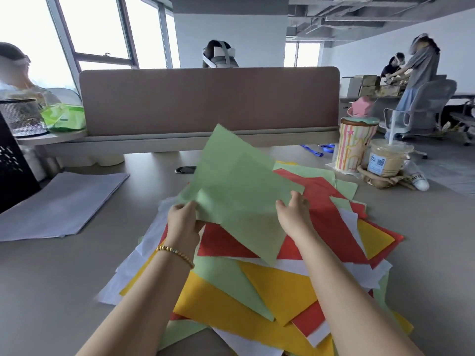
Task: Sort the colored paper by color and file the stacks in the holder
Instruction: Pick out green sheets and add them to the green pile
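Holding green sheets (239, 186) up off the desk, the person has both hands on them, seen from the head camera. The left hand (183, 222) grips the lower left edge, fingers curled round the paper, a gold bead bracelet (174, 253) on that wrist. The right hand (294, 214) pinches the right edge, thumb on the near face and fingers behind it. The sheets tilt, with one corner pointing up toward twelve o'clock and another down toward six.

Under the hands lies the mixed paper pile (270, 283), a loose fan of red, yellow, green and white sheets spread over the desk (51, 278) from centre out to five o'clock. At nine o'clock a stack of pale lavender paper (61, 201) lies flat, well apart from the pile. A black mesh holder (12, 170) stands at the left edge, just beyond that stack.

At two o'clock a striped tin with a pink star lid (356, 147) stands beside a plastic cup of milky drink (388, 160) with a straw. A brown divider panel (208, 98) runs across the back of the desk at twelve o'clock. A green packet (64, 118) sits at ten o'clock beside a wire mesh basket (23, 115). Other people work in the background.
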`<act>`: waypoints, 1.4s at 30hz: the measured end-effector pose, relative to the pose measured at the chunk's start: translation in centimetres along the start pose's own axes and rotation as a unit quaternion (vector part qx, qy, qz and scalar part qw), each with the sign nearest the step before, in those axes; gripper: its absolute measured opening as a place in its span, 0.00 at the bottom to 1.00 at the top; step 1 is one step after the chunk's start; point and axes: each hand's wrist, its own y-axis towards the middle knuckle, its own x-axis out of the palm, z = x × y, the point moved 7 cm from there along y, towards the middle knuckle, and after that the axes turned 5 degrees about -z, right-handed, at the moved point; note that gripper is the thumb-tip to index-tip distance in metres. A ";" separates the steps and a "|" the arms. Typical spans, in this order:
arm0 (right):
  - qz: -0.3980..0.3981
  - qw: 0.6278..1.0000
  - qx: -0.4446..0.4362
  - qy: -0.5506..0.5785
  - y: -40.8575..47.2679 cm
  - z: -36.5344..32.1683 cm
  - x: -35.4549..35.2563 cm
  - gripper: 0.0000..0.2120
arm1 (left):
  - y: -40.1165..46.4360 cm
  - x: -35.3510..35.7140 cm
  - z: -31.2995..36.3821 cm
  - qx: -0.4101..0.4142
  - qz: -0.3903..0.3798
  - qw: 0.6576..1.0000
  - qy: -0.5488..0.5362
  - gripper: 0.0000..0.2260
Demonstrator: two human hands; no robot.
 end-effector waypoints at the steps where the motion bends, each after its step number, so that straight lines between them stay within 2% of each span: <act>1: -0.010 1.000 0.008 0.025 0.0 0.0 0.1 0.25 | -0.2 0.7 0.0 -0.005 -0.033 0.999 0.002 0.07; 3: -0.011 0.997 0.020 0.079 0.2 0.2 -0.3 0.26 | -0.4 1.7 -0.1 -0.016 -0.086 0.996 0.023 0.07; 6: -0.012 0.987 0.040 0.156 0.6 1.2 -0.8 0.25 | -0.2 1.9 -0.8 -0.043 -0.113 0.990 0.078 0.16; 9: -0.006 0.983 0.042 0.177 0.8 1.6 -1.0 0.24 | 0.0 1.5 -0.8 -0.054 -0.129 0.988 0.066 0.14; 12: 0.018 0.987 0.023 0.160 0.8 1.3 -1.6 0.23 | -0.4 0.8 -0.6 -0.041 -0.091 0.993 0.056 0.08; 14: 0.023 0.994 0.013 0.101 0.9 1.2 -2.0 0.19 | -0.4 0.4 0.0 -0.016 -0.042 0.999 -0.006 0.10; 16: -0.027 0.999 0.025 0.006 0.4 1.1 -1.7 0.17 | -0.5 -0.1 0.7 0.013 -0.006 0.998 -0.068 0.13; 18: -0.132 0.988 0.079 -0.018 -0.6 1.0 -0.7 0.28 | -0.6 -0.6 1.2 0.026 0.023 0.994 -0.107 0.13; 20: -0.236 0.963 0.123 0.037 -1.8 0.8 0.7 0.37 | -0.7 -0.8 0.9 0.013 0.037 0.990 -0.135 0.13; 23: -0.292 0.921 0.144 0.212 -2.1 0.8 2.2 0.37 | -0.8 0.3 0.2 -0.040 -0.012 0.990 -0.136 0.10; 27: -0.230 0.864 0.141 0.424 -0.9 1.4 1.9 0.16 | -1.9 1.5 0.9 -0.106 -0.124 0.985 0.054 0.05; 29: -0.180 0.846 0.137 0.483 -0.3 2.0 0.9 0.08 | -2.6 1.3 1.7 -0.128 -0.193 0.963 0.136 0.03; 31: -0.149 0.841 0.137 0.502 0.1 2.6 0.2 0.06 | -3.1 0.7 1.9 -0.145 -0.256 0.936 0.193 0.05; 35: -0.106 0.858 0.146 0.481 0.4 3.3 -0.1 0.05 | -3.7 0.0 1.0 -0.168 -0.330 0.891 0.264 0.07; 37: -0.071 0.881 0.149 0.443 0.7 3.8 -0.5 0.06 | -4.0 0.3 0.7 -0.169 -0.362 0.871 0.287 0.09; 39: -0.047 0.912 0.149 0.380 0.8 4.1 -0.9 0.11 | -4.0 0.6 0.6 -0.164 -0.371 0.872 0.273 0.12; 42: -0.052 0.943 0.133 0.301 0.6 3.5 -1.2 0.10 | -3.7 0.3 1.0 -0.153 -0.349 0.899 0.217 0.24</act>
